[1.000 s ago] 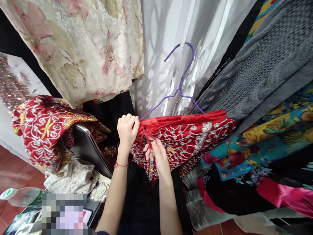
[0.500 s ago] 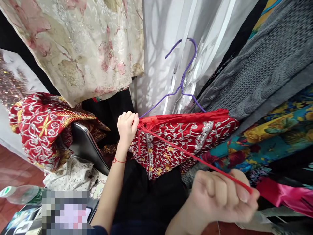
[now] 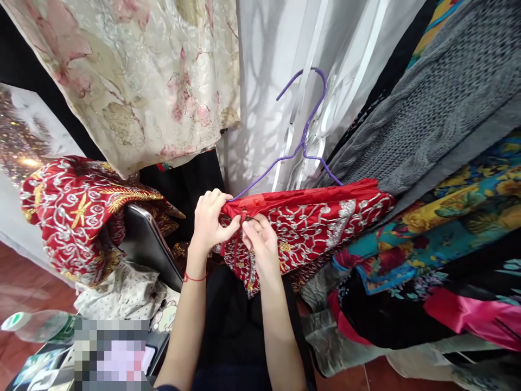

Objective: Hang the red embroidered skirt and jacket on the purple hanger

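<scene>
A red skirt (image 3: 309, 231) with silver and gold embroidery hangs from a purple hanger (image 3: 303, 138). My left hand (image 3: 210, 221) is closed on the left end of its plain red waistband, thumb pointing right. Close beside it, my right hand (image 3: 262, 239) pinches at the red drawstring (image 3: 244, 214) where it leaves the waistband. The fingertips of both hands nearly meet there and hide most of the cord.
A cream floral garment (image 3: 175, 81) hangs at upper left. Grey knitwear (image 3: 439, 92) and bright printed cloth (image 3: 427, 228) crowd the right. Another red embroidered piece (image 3: 77, 212) lies by a dark flat case (image 3: 150, 244). A plastic bottle (image 3: 44, 326) lies lower left.
My right hand has come from the lower right, where it pulled the red cord taut, up to the waistband beside my left hand. My left thumb now reaches toward it.
</scene>
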`<state>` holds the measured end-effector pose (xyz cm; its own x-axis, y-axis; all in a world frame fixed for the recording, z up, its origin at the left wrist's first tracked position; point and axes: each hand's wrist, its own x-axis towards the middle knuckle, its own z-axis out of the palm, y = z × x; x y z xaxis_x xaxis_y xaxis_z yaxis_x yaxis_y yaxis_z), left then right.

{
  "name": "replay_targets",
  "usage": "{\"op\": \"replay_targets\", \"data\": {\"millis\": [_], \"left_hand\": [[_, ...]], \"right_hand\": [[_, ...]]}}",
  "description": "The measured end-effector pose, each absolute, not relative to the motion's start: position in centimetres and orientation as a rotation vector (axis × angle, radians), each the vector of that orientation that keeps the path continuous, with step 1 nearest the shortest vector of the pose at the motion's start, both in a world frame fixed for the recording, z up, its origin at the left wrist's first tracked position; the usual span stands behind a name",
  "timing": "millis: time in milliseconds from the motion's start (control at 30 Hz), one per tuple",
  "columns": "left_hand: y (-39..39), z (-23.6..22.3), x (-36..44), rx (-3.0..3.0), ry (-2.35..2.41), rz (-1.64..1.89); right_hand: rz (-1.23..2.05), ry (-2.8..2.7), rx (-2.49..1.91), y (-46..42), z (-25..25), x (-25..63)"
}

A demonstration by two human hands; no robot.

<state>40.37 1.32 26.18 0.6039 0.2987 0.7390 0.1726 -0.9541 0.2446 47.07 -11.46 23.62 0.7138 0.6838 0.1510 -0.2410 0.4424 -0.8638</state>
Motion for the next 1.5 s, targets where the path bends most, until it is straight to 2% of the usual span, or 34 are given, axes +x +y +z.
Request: {"op": "replay_targets", "data": {"millis": [233,400,467,700,833,900,1000,1200,1300,1500], "left_hand": [[1.0,26.1,40.3,2.656,0.381,1.265],[1.4,26.3,40.7,2.651,0.422,1.238],[1.7,26.4,40.9,2.663,0.415,1.202],[2.4,25.9,41.3,2.68,0.373,1.214],[2.2,25.3,41.4,2.647,0.397,1.24],[2.0,25.3,41.3,2.638,0.397,1.23],[1.7,25.6,40.8,2.645,0.387,1.208],[0.2,26.3,39.5,2.692,0.348,1.229],[-0.6,26.5,39.2,2.697,0.407,1.247],[-1.5,26.6,39.0,2.695,0.453,1.28]], "right_hand": [[0.741,-0.504,-0.74,-11.1,23.8,46.5],[0.774,-0.529,-0.801,-13.3,21.4,47.0],[0.675,-0.482,-0.948,-14.4,19.8,47.7],[-0.024,-0.174,-1.75,-20.0,15.5,53.0],[0.038,-0.184,-2.248,-20.4,16.9,52.7],[0.045,-0.39,-2.215,-19.1,18.6,51.2],[0.065,-0.737,-1.907,-16.2,21.5,48.7],[0.15,-0.769,-1.52,-12.8,24.7,46.9],[0.047,-0.684,-1.495,-12.3,24.8,46.8],[-0.162,-0.659,-1.71,-11.6,24.4,46.6]]}}
